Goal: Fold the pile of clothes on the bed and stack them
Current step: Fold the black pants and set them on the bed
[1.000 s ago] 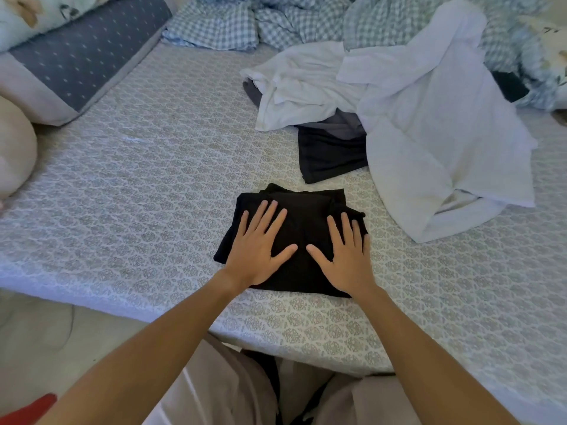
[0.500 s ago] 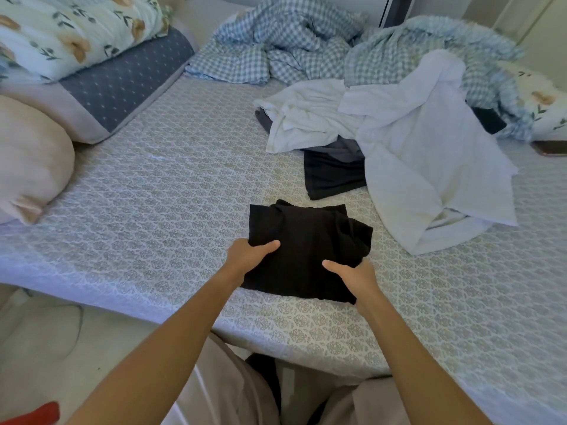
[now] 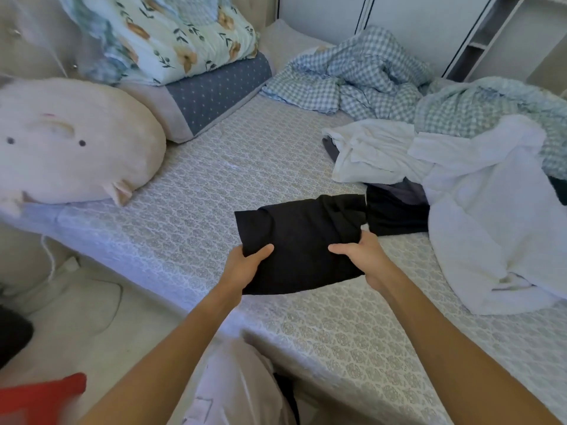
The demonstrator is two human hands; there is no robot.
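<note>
While the unfolded heap waits at the far right of the bed (image 3: 245, 185), the person holds a folded black garment (image 3: 299, 240) between both hands, lifted a little over the mattress near its front edge. The left hand (image 3: 245, 266) grips the garment's near left side, thumb on top and fingers curled under; the right hand (image 3: 365, 256) pinches the near right side the same way, its fingers hidden beneath the cloth. The folding of this piece looks done, so I judge the step in hand is carrying it to wherever the stack will stand. The next move calls for keeping the folds flat and level and setting the bundle down squarely, releasing both sides together so it does not slump open. Room is best toward the left half of the bed, where bare patterned sheet runs between the front edge and the pink plush pillow (image 3: 67, 142) at the left side. On the right a white garment (image 3: 491, 216) sprawls almost to the front edge, with a dark garment (image 3: 395, 216) just beside the held piece, so setting down there risks mixing folded with unfolded. A checked blanket (image 3: 352, 78) fills the far right corner.
</note>
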